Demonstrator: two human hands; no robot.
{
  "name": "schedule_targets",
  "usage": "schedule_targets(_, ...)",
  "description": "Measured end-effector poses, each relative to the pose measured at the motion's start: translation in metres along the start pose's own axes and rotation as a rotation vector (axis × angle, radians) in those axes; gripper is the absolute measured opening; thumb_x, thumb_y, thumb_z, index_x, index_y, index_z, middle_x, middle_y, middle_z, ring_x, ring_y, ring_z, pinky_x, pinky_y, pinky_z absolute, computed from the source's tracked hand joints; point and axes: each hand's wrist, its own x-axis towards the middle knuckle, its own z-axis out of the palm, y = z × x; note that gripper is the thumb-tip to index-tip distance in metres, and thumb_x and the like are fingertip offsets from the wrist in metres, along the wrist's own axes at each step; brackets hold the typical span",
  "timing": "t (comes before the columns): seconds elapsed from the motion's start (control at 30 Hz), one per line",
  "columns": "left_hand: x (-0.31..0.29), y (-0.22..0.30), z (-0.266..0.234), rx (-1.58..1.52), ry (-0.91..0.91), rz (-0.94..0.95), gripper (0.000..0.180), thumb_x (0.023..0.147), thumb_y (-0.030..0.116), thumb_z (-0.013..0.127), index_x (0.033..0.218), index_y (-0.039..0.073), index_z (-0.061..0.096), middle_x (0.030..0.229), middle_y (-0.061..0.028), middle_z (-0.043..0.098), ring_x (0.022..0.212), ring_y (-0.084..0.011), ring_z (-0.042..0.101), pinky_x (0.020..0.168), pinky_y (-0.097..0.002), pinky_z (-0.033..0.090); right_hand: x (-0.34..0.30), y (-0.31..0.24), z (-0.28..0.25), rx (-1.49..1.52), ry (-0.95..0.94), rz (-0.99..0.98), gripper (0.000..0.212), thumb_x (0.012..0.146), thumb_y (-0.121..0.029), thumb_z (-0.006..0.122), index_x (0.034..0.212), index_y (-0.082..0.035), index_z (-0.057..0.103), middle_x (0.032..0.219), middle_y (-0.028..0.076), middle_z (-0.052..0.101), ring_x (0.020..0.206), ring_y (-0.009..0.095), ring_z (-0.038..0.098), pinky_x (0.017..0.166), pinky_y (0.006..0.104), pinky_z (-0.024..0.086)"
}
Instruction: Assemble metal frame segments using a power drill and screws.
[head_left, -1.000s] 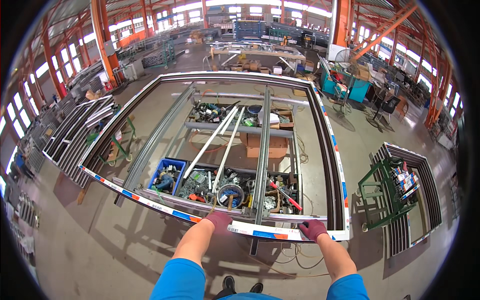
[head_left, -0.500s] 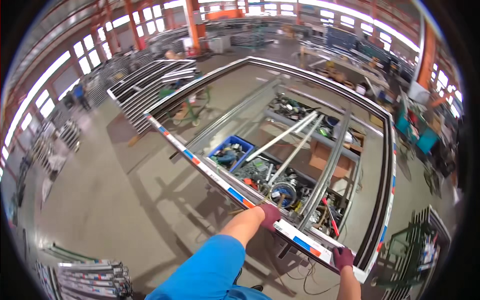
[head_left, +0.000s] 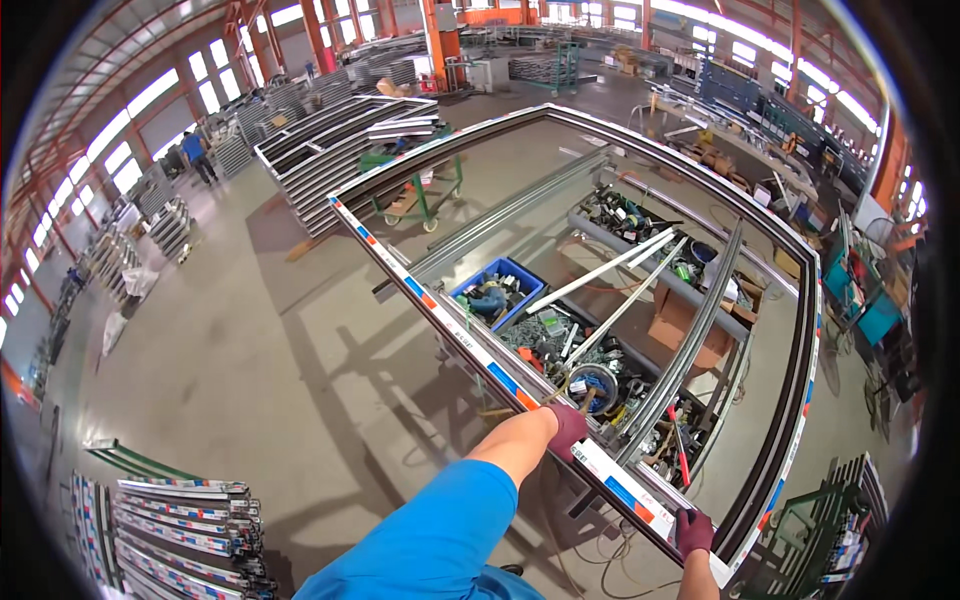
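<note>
A large rectangular metal frame, its outer edge covered in white tape with blue and red patches, lies in front of me across rails. My left hand, in a maroon glove, is closed over its near side, left of the near right corner. Closer to that corner, my right hand in a matching glove grips the same side from above. The fingers' undersides are hidden on both hands. Through the frame's opening show grey metal rails, two white bars and trays of hardware below.
A blue bin, a round bucket and a red-handled tool sit beneath the opening. Stacked profiles stand at lower left. Beyond the frame is a green cart. A person walks far left.
The whole view has shifted, so the frame and surroundings appear farther right and slightly lower. Both hands keep the same places on the frame.
</note>
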Motion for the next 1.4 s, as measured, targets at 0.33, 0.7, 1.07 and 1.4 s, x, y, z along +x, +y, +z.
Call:
schedule_targets(0.33, 0.001, 0.000, -0.001, 0.025, -0.005, -0.029, 0.055, 0.077, 0.050, 0.079, 0.115, 0.009, 0.078, 0.114, -0.0160, 0.076, 0.108, -0.0373, 0.072, 0.096, -0.0470, 0.057, 0.008, 0.015, 0.015, 0.061, 0.065, -0.007, 0.036, 0.095, -0.039, 0.068, 0.101, -0.005, 0.079, 0.102, 0.021, 0.076, 0.099, 0.042, 0.071, 0.092, 0.0493, 0.054)
schedule_targets(0.7, -0.003, 0.003, 0.002, 0.018, 0.050, 0.015, 0.050, 0.073, 0.048, 0.082, 0.103, 0.007, 0.078, 0.106, -0.0163, 0.076, 0.105, -0.0383, 0.071, 0.093, -0.0492, 0.056, 0.003, 0.012, 0.011, 0.032, 0.067, -0.027, 0.041, 0.096, -0.041, 0.065, 0.110, -0.004, 0.076, 0.110, 0.026, 0.072, 0.106, 0.045, 0.068, 0.095, 0.0509, 0.052)
schedule_targets(1.07, 0.001, -0.008, 0.009, -0.036, 0.085, -0.033, 0.040, 0.076, 0.048, 0.079, 0.099, 0.015, 0.080, 0.100, -0.0152, 0.077, 0.099, -0.0367, 0.073, 0.088, -0.0481, 0.058, 0.012, 0.011, 0.009, 0.021, -0.019, -0.027, 0.041, 0.099, -0.038, 0.064, 0.110, 0.000, 0.077, 0.109, 0.024, 0.074, 0.107, 0.044, 0.069, 0.093, 0.0507, 0.053)
schedule_targets(1.4, 0.010, 0.003, -0.006, 0.007, -0.053, -0.012, 0.043, 0.079, 0.046, 0.078, 0.108, 0.015, 0.076, 0.103, -0.0160, 0.076, 0.100, -0.0388, 0.071, 0.090, -0.0506, 0.056, -0.001, 0.016, 0.011, 0.140, 0.146, -0.133, 0.030, 0.097, -0.037, 0.066, 0.099, -0.008, 0.075, 0.091, 0.020, 0.073, 0.087, 0.041, 0.070, 0.076, 0.0477, 0.054)
